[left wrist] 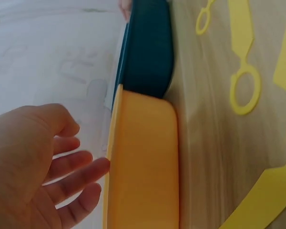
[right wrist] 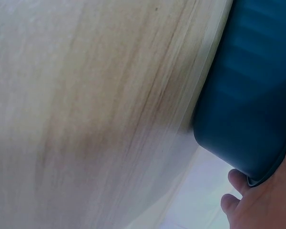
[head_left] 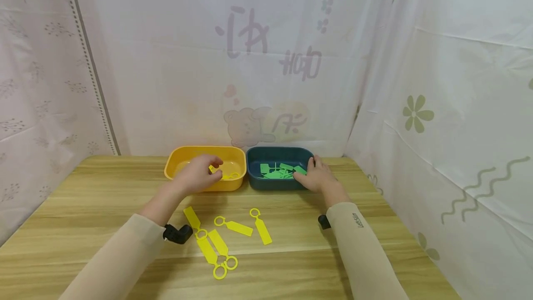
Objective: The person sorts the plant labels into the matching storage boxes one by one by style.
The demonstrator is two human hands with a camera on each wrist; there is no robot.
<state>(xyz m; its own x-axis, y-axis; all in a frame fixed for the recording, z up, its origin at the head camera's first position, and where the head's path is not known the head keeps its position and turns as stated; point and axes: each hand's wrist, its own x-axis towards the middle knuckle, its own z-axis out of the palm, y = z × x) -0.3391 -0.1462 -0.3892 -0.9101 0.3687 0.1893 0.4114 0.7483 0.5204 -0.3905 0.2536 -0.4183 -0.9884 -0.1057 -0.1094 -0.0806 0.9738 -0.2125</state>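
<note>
My left hand hangs over the yellow bin with its fingers loosely bent. Nothing shows between thumb and fingers in the left wrist view. Several yellow ring-ended tags lie inside that bin, partly hidden by the hand. At the right end of the dark teal bin, my right hand grips the corner, with the thumb over the inside. Its fingertips show beyond the rim in the right wrist view. Flat green pieces lie in a pile in the teal bin.
Several more yellow tags lie on the wooden table in front of the bins, some touching each other. The bins stand side by side near the back edge. A pale printed curtain hangs behind and along both sides.
</note>
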